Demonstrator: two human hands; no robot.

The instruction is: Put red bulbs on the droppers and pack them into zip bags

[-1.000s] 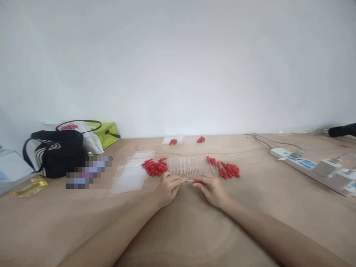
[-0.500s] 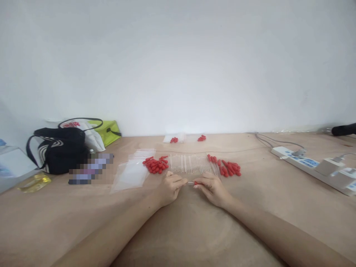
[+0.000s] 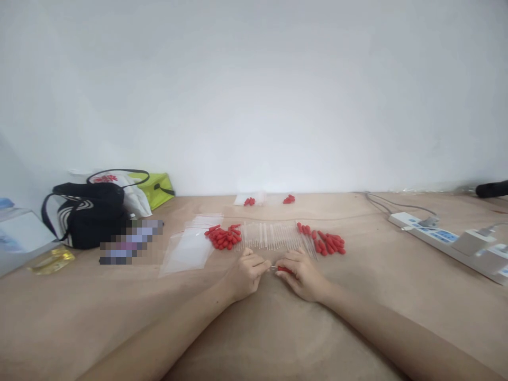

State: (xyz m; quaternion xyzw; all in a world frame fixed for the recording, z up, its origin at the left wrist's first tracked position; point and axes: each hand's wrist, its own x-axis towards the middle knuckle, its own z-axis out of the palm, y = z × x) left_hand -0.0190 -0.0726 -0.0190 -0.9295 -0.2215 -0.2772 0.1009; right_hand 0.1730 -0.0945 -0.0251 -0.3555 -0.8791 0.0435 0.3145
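Observation:
My left hand (image 3: 249, 272) pinches one end of a thin clear glass tube (image 3: 273, 268), close to the table in front of me. Fingers of my right hand (image 3: 304, 272) close round a red rubber bulb (image 3: 284, 269) at the tube's other end. Just beyond both hands lies a row of clear tubes (image 3: 270, 235) side by side. A pile of red bulbs (image 3: 223, 237) is at the row's left end. Tubes with red bulbs (image 3: 330, 243) on them lie at its right end.
Clear plastic bags (image 3: 188, 248) lie left of the pile. Further left are a black bag (image 3: 97, 211), a green bag (image 3: 161, 190) and a blurred-out object (image 3: 130, 242). Two small red groups (image 3: 249, 201) sit by the wall. A white power strip (image 3: 448, 238) is at right.
The hands are slightly nearer to me and closer together. Less bare tube shows between them, and more of the red bulb is visible at my right fingers.

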